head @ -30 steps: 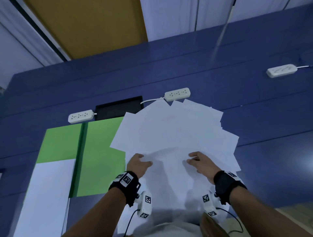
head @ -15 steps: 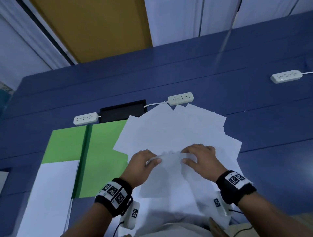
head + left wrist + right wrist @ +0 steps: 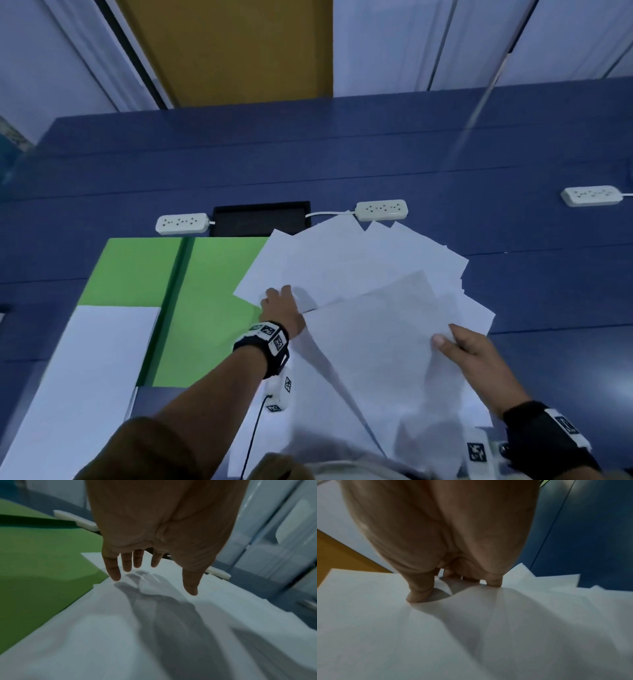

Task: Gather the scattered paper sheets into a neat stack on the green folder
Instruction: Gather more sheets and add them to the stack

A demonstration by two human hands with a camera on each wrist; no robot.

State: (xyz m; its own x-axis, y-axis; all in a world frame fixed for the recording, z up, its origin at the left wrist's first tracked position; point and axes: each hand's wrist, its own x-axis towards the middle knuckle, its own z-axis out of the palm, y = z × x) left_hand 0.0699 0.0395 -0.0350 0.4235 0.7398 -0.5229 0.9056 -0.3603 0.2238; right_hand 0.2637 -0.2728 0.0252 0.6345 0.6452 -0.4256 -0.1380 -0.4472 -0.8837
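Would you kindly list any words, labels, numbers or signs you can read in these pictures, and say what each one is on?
No readable text anywhere.
Wristbands: black-and-white square marker patterns only, no letters or digits.
Wrist camera units: the same kind of marker squares, no words.
Paper sheets: they look blank; any faint print is too blurred to read.
Power strips: only socket holes show; any marking is too small to read.
Green folder: plain.

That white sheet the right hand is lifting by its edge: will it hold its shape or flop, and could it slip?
Probably floppy: the sheet already buckles into a ridge where the right hand pinches it. Likely very light, since one edge pinch raises it. It may slide off the loose fanned sheets beneath.
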